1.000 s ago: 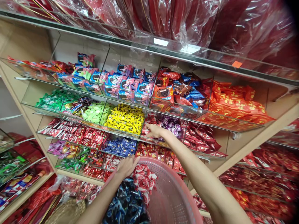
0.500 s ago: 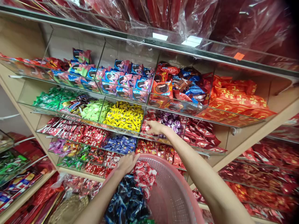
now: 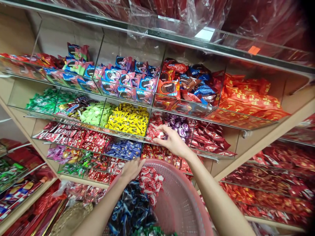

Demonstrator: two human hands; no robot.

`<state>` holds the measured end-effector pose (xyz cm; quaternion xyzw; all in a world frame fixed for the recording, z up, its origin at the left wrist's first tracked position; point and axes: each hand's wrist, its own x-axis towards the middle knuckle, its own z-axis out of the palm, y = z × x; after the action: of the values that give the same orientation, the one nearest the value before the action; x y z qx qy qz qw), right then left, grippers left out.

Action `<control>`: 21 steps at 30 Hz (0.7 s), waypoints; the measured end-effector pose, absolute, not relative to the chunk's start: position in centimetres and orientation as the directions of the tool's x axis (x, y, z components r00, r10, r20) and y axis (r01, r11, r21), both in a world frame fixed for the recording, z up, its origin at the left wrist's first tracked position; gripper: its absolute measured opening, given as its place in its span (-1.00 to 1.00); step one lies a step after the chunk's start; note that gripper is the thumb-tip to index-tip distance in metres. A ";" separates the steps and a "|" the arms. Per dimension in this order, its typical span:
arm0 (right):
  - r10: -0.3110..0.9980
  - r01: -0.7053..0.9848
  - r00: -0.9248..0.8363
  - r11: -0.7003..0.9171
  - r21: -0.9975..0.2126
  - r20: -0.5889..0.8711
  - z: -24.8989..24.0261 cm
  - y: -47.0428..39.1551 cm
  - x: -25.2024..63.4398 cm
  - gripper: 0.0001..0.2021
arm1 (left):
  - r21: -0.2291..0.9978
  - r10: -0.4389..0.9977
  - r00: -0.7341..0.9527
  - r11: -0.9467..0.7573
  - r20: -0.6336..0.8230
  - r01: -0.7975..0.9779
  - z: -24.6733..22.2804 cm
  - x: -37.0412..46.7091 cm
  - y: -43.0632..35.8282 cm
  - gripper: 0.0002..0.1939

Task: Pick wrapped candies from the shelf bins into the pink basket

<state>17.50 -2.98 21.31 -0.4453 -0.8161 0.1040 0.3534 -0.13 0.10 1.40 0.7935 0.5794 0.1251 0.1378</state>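
Observation:
My left hand (image 3: 133, 168) is closed over the far rim of a pink plastic basket (image 3: 194, 200). Inside the basket lie red-and-white wrapped candies (image 3: 151, 182), dark blue-and-black packets (image 3: 133, 209) and some green wrappers at the bottom edge. At the front of a shelf compartment, my right hand (image 3: 172, 141) curls thumb and fingers around red-and-white wrapped candies; how many is hidden. More of these candies (image 3: 157, 118) lie behind the fingertips. Purple wrapped candies (image 3: 180, 124) sit beside them to the right, and yellow wrapped candies (image 3: 129, 121) fill the compartment to the left.
Glass-fronted shelves hold blue-and-pink snack packs (image 3: 126, 80), orange-red packets (image 3: 251, 95), light green candies (image 3: 95, 114) and blue candies (image 3: 124, 149). A glass shelf edge (image 3: 182, 113) runs just above my right hand. A woven basket (image 3: 71, 218) stands at lower left.
My right hand has drawn back from the compartment toward me, its fingers around candies. My left hand keeps its hold on the rim. The view has shifted slightly.

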 end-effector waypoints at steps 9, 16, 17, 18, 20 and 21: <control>0.926 0.659 -0.298 0.376 -0.652 0.233 10.8 -5.5 19.0 -0.69 | 0.371 0.957 0.288 -0.271 0.010 0.888 2.0 0.0 -0.2 -0.30; 0.973 0.932 -0.178 0.215 -0.291 0.147 4.0 -5.9 20.6 -0.74 | 0.368 0.956 0.290 -0.284 0.040 0.885 1.8 0.0 -0.2 -0.31; 0.972 0.950 -0.172 0.206 -0.233 0.158 3.6 -6.0 20.3 -0.75 | 0.369 0.957 0.287 -0.282 0.042 0.886 1.7 0.0 -0.2 -0.31; 0.973 0.963 -0.160 0.191 -0.188 0.167 3.2 -6.1 20.0 -0.77 | 0.371 0.958 0.285 -0.280 0.043 0.886 1.7 0.0 -0.2 -0.31; 0.973 0.975 -0.136 0.165 -0.149 0.185 2.6 -6.1 19.3 -0.77 | 0.372 0.958 0.282 -0.278 0.044 0.886 1.7 0.0 -0.2 -0.31; 0.973 0.976 -0.126 0.157 -0.150 0.194 2.3 -6.1 19.0 -0.77 | 0.373 0.958 0.283 -0.278 0.044 0.885 1.7 0.0 -0.2 -0.31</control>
<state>18.98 -6.06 2.30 -0.6492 -0.7505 -0.0067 0.1235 -0.04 -0.20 1.66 0.7886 0.5843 0.1311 0.1394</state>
